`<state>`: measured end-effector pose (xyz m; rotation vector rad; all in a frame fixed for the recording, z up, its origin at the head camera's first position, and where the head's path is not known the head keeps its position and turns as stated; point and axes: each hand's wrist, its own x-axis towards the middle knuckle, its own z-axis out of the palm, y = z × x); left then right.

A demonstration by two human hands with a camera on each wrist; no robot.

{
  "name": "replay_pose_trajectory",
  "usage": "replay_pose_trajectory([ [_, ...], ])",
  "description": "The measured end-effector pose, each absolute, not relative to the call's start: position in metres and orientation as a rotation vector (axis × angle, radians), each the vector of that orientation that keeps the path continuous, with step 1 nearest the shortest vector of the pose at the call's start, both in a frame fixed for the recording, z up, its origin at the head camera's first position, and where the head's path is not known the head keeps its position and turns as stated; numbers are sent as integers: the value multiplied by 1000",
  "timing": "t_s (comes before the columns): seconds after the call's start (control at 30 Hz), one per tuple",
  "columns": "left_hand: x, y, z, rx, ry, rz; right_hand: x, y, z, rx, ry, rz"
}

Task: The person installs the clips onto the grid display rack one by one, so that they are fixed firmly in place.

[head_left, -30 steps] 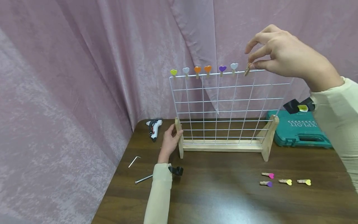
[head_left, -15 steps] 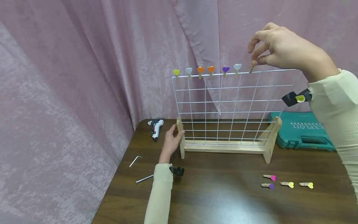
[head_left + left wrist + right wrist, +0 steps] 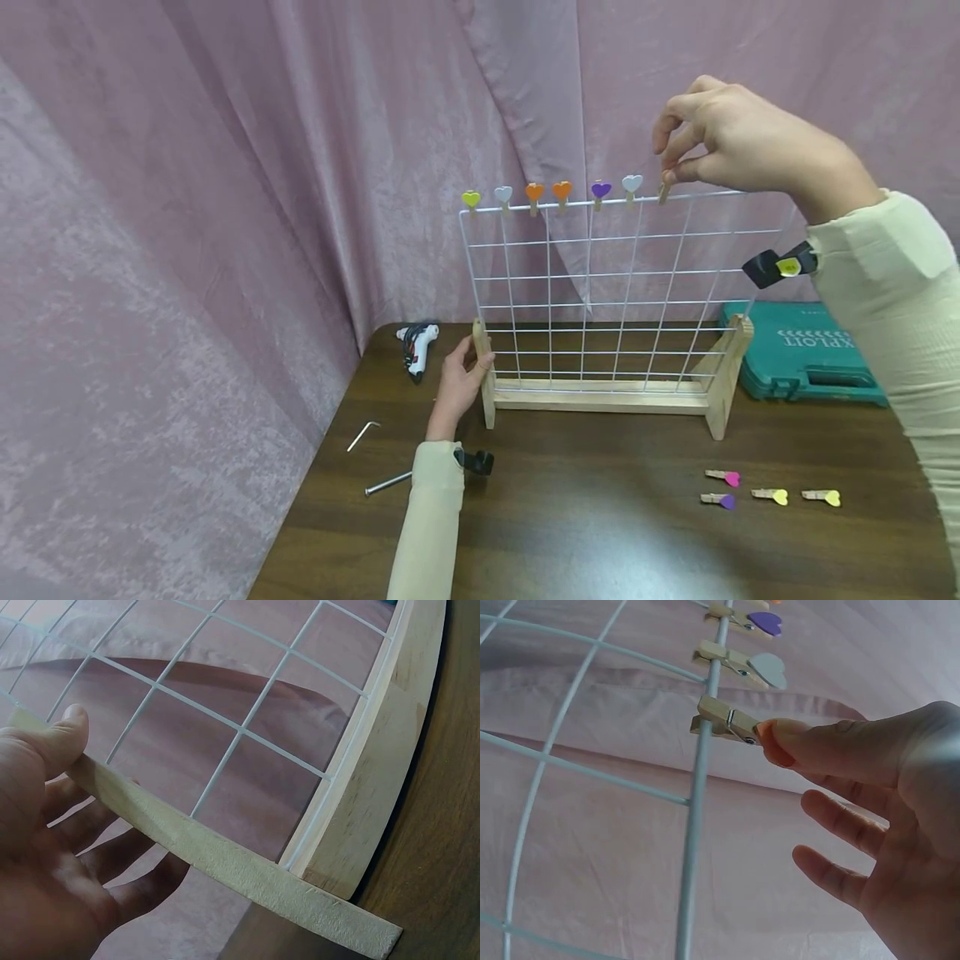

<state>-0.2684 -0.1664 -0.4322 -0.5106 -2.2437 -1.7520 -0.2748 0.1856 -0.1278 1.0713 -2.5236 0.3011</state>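
My right hand (image 3: 738,142) pinches a small wooden clothespin (image 3: 727,724) between thumb and finger. Its orange end is partly covered by the thumb. The clothespin's jaws straddle the top wire of a white wire grid (image 3: 550,275), right of a clothespin with a white heart (image 3: 632,183). Farther left along that wire sit more heart clothespins, including a purple one (image 3: 601,190) and a yellow-green one (image 3: 471,199). My left hand (image 3: 456,387) holds the left wooden side piece (image 3: 187,836) of the stand, thumb on one face and fingers behind.
Pink (image 3: 731,478), purple (image 3: 726,502) and yellow (image 3: 780,497) heart clothespins lie on the table at front right. A green case (image 3: 795,367) stands behind them. Left are a glue gun (image 3: 422,346), a hex key (image 3: 362,435) and a metal rod (image 3: 387,482).
The orange clothespin has gone from a stronger tilt to more upright on the top wire, shifting slightly toward the white heart over the last half second. My left hand stays on the side piece.
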Motion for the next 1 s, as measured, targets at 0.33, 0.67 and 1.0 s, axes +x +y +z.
replay_pose_trajectory([
  [0.33,-272,-165,-430,-518,-2238,-1739,-276,188,-132,1011,-2589,313],
  [0.67,-270,-166,-431,-501,-2241,-1733,-260,198,-148,1007,-2504,345],
  [1.0,-271,-164,-427,-512,-2251,-1735,-217,215,-184,971,-2164,531],
])
